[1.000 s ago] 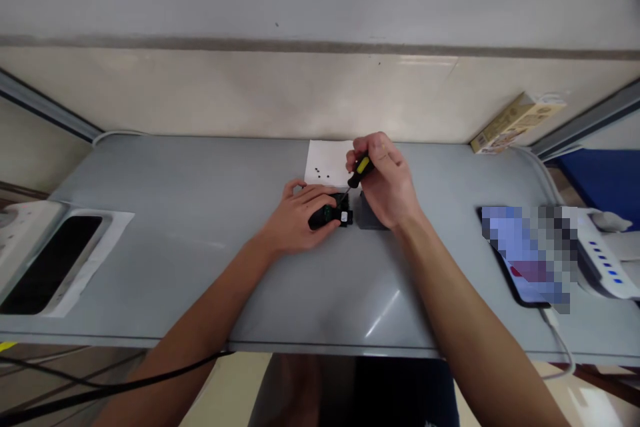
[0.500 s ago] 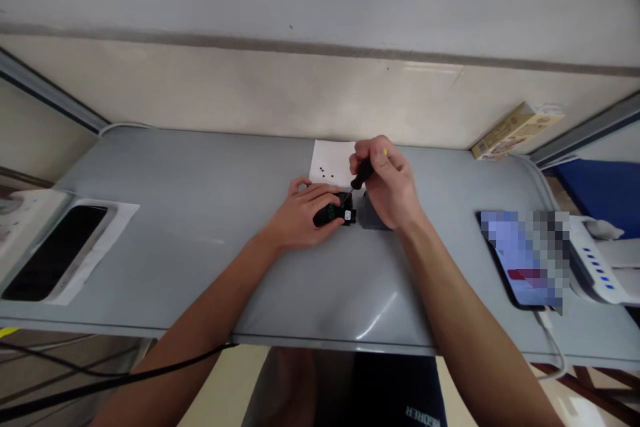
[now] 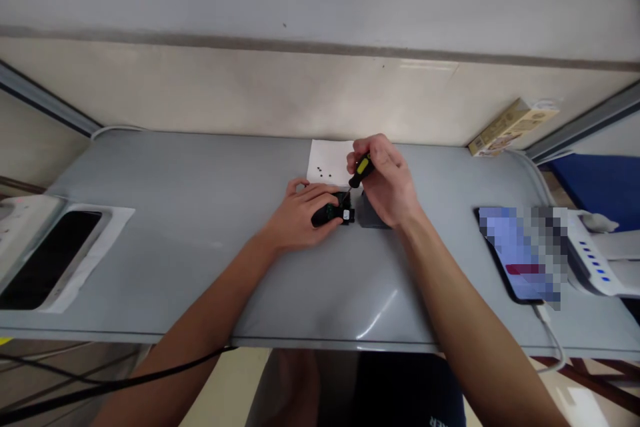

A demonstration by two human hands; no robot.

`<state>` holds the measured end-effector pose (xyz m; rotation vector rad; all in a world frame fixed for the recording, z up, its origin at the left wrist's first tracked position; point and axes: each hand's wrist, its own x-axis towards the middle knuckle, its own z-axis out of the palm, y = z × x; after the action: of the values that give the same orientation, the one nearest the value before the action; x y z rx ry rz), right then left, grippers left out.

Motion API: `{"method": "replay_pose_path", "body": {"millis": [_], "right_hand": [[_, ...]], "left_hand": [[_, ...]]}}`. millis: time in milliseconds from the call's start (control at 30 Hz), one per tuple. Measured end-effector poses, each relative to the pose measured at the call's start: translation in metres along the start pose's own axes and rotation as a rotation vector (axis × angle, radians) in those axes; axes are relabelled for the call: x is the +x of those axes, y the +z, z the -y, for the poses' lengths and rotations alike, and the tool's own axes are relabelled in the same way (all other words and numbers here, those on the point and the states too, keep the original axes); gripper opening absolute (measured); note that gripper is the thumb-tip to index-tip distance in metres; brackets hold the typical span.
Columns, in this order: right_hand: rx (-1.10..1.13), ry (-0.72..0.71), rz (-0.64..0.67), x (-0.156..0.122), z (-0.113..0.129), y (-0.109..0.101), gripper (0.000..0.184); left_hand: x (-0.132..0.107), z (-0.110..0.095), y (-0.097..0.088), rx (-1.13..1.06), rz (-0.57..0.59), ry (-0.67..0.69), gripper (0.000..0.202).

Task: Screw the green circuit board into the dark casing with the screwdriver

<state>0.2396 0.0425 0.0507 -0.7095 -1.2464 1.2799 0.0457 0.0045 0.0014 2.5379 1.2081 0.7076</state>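
Right hand (image 3: 385, 180) pinches a yellow-banded black screwdriver (image 3: 361, 171), its tip down at the small black device (image 3: 327, 215). Left hand (image 3: 305, 215) curves over the device, holding it on the grey tabletop (image 3: 165, 213). Tiny black screws (image 3: 324, 172) lie on white paper (image 3: 320, 157) just behind.

Plastic screwdriver handle (image 3: 361, 171), metal shaft (image 3: 346, 193), black plastic casing (image 3: 325, 216), matt white paper (image 3: 320, 161), smooth glossy grey tabletop (image 3: 175, 267)
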Motion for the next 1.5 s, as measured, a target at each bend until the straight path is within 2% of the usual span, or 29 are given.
{"method": "replay_pose_path", "body": {"millis": [133,233,400,500,600,700,800,1000,1133,1267,1500], "right_hand": [[-0.008,0.039,-0.056,0.0,-0.006,-0.002,0.056],[-0.033,-0.005,-0.095,0.001,-0.006,0.002,0.053],[0.114,0.035,0.011,0.002,0.001,0.005,0.046],[0.199,0.058,0.003,0.001,0.002,0.003,0.035],[0.247,0.084,-0.028,-0.001,0.001,0.002,0.042],[0.191,0.081,-0.063,-0.002,0.0,0.004,0.052],[0.123,0.042,-0.088,-0.001,0.0,0.007,0.047],[0.198,0.084,-0.009,0.0,0.005,0.004,0.04],[0.213,0.077,-0.065,-0.001,0.001,0.001,0.046],[0.113,0.04,-0.106,0.0,-0.003,0.0,0.049],[0.168,0.093,0.018,0.002,0.004,-0.004,0.039]], "left_hand": [[0.0,-0.001,-0.001,-0.001,0.01,-0.001,0.016],[0.0,0.0,0.0,0.002,-0.002,0.007,0.017],[-0.001,0.002,0.002,0.007,-0.025,0.028,0.017],[-0.001,0.002,0.001,0.012,-0.033,0.029,0.016],[0.0,0.001,0.001,0.022,-0.021,0.025,0.016],[0.0,0.001,0.0,0.024,-0.025,0.033,0.017],[0.0,0.002,0.001,0.022,-0.026,0.037,0.017],[-0.001,0.002,0.002,0.019,-0.036,0.037,0.015],[-0.002,0.003,0.002,0.021,-0.03,0.041,0.015],[-0.001,0.003,0.001,0.02,-0.023,0.045,0.016],[-0.001,0.003,0.001,0.011,-0.032,0.04,0.017]]}}
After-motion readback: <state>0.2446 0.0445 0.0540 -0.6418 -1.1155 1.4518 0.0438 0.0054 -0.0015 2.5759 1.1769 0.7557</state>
